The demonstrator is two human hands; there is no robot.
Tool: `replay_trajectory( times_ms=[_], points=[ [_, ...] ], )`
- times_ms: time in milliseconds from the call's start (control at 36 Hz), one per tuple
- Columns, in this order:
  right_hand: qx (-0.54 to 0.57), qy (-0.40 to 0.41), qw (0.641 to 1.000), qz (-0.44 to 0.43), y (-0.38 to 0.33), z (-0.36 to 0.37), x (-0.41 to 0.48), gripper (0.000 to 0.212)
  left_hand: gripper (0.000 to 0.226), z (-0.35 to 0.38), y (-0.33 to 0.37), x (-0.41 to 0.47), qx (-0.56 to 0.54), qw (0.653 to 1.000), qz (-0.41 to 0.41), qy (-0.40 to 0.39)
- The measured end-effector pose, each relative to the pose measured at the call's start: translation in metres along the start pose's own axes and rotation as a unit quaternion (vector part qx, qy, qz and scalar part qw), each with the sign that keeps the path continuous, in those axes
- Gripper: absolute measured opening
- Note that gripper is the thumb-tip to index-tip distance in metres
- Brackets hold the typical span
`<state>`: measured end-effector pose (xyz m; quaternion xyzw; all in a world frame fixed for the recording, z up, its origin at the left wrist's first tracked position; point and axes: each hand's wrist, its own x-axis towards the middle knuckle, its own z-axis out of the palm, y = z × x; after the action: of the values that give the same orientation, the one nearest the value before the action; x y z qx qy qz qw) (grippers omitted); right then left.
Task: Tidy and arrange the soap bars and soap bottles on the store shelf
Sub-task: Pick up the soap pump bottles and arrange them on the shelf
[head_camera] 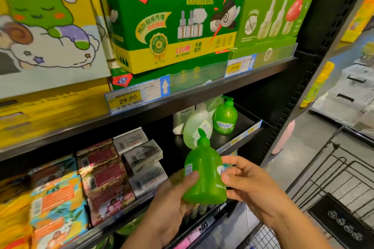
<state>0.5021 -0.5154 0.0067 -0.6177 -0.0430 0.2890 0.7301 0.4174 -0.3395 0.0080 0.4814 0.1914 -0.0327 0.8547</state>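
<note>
"Where was the bottle when you looked?"

"Lower middle of the frame, off the shelf. The green soap bottle (204, 176) was glossy, translucent plastic. It was bell-shaped with a broad base and a pump spout on top, and it tilted a little to the left. The left hand (172, 204) cupped it from beneath, with the thumb pressed beside the small white label and the fingers wrapped behind. The right hand (249, 184) gripped the other flank with curled thumb and fingertips."

"And behind it?"

"A black metal shelf (244, 122) in the centre carried a matching green pump bottle (225, 115), upright, with a blue-and-white label. Just left of it stood a pale green bottle (197, 125), rounder and milky. At lower left were stacked soap bars (101, 176) in pink printed wrappers. Beside them sat grey-white soap boxes (142, 152), flat, rectangular and hard-edged."

"Anything above?"

"A big green-and-yellow cardboard carton (172, 22) at top centre, printed with little refill bottles. Under it was a yellow price tag (125, 99) reading 29.90, behind a clear plastic strip. A black wire cart (340, 218) stood at lower right."
</note>
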Motion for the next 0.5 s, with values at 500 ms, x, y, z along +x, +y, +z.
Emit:
replay_trajectory(
  times_ms=[500],
  points=[
    [-0.107,-0.046,0.984,-0.133,-0.002,-0.007,-0.003,0.074,0.076,-0.021,0.009,0.021,0.210,0.969,0.112,-0.069]
  ],
)
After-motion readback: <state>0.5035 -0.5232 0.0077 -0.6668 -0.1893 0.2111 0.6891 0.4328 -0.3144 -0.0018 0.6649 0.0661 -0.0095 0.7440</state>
